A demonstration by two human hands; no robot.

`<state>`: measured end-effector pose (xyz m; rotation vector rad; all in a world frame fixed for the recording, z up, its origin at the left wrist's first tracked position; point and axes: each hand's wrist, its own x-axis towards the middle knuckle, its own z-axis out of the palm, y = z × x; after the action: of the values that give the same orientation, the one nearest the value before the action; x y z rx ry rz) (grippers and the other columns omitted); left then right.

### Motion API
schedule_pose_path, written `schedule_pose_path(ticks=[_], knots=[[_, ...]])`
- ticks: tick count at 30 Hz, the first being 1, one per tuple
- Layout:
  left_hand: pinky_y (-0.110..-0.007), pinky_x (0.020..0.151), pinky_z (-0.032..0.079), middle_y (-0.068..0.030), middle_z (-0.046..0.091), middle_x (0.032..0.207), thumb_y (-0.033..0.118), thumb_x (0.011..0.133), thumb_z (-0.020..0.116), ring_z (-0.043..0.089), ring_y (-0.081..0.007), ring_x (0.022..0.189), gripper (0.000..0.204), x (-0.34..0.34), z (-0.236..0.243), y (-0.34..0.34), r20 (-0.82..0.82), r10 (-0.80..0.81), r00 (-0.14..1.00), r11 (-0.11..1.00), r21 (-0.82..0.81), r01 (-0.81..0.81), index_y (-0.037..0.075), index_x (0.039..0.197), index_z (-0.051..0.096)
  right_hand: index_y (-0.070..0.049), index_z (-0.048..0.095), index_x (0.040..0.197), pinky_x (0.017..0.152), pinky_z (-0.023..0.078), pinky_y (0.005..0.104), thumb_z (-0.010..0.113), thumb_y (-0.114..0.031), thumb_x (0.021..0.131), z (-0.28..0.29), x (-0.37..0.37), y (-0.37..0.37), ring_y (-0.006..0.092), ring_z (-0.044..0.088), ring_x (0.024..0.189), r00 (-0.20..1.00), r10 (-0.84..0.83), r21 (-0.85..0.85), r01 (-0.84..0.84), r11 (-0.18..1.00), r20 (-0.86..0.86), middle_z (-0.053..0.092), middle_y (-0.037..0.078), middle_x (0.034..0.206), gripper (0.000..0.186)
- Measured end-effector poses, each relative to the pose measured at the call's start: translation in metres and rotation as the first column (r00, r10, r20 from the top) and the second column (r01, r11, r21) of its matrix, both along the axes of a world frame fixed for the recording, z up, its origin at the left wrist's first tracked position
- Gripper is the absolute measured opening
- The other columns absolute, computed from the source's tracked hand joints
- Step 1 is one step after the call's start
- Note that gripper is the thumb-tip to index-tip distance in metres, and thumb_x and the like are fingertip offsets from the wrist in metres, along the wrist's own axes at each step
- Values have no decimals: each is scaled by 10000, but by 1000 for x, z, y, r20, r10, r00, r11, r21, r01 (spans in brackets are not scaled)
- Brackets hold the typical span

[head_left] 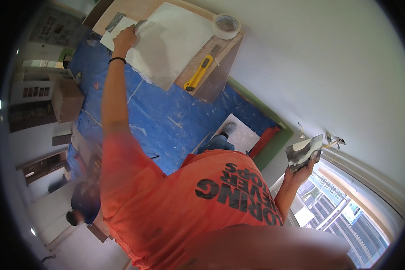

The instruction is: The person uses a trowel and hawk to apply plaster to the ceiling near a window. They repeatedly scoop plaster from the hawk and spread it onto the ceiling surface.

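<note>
My left hand (125,38), with a dark band at its wrist, reaches to the edge of a white sheet or board (182,33) on a wooden box-like surface. Its fingers are closed at a small greyish edge, and what they grip is mostly hidden. Beside it, a grey flat piece (115,21) rests on a smaller white sheet. Off to the right, my right hand (307,170) holds a broad metal putty knife (307,152) smeared with whitish putty, raised near the wall and window. A yellow utility knife (198,73) lies on the wood next to the white sheet.
A tape roll (226,26) sits at the wooden box's corner (229,54). Blue sheeting (166,117), spotted with white, covers the floor. Wires (334,143) stick out of the wall (319,58) near the window (342,211). Another person (86,198) is at the far left.
</note>
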<state>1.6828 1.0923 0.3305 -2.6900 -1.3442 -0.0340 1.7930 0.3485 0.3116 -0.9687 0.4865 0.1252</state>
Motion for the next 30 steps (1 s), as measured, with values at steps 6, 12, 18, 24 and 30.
schedule_pose_path(ticks=[6,12,18,24,30], knots=[[-594,947,483,-169,707,1179,388,1008,451,662,-424,1103,375,45,-19,-22,-18,-118,993,989,-87,116,238,1295,640,-30,454,1461,1104,431,450,474,-267,1046,4,-6,0,285,529,1308,1000,-3,7,3,1000,-18,536,122,1433,479],[-549,906,515,-172,716,1127,317,996,504,669,-400,1081,334,39,20,-70,8,-283,959,934,-224,278,171,1241,677,-28,472,1448,1086,448,443,477,-273,1043,4,-5,13,281,554,1283,1000,8,2,-8,1000,22,560,118,1405,473],[-536,802,474,-92,613,1088,200,906,545,674,-328,914,305,34,-38,-104,-75,-243,967,907,335,254,103,1172,659,-21,485,1433,1081,457,436,471,-265,1041,-1,1,15,283,573,1261,999,32,24,-33,999,39,571,123,1390,461],[-491,755,482,-81,628,991,141,879,551,684,-289,839,253,26,-27,-204,75,-469,880,868,220,444,119,1083,700,-12,478,1435,1092,454,443,448,-226,1031,4,2,24,296,571,1261,1000,9,37,-10,999,30,570,129,1388,458],[-554,840,517,-126,711,1123,235,974,467,707,-368,994,302,7,3,-63,40,-2,999,997,71,-1,184,1195,666,-7,462,1445,1093,453,458,436,-226,1041,-3,1,19,308,567,1267,999,-8,86,5,996,36,567,136,1392,460]])
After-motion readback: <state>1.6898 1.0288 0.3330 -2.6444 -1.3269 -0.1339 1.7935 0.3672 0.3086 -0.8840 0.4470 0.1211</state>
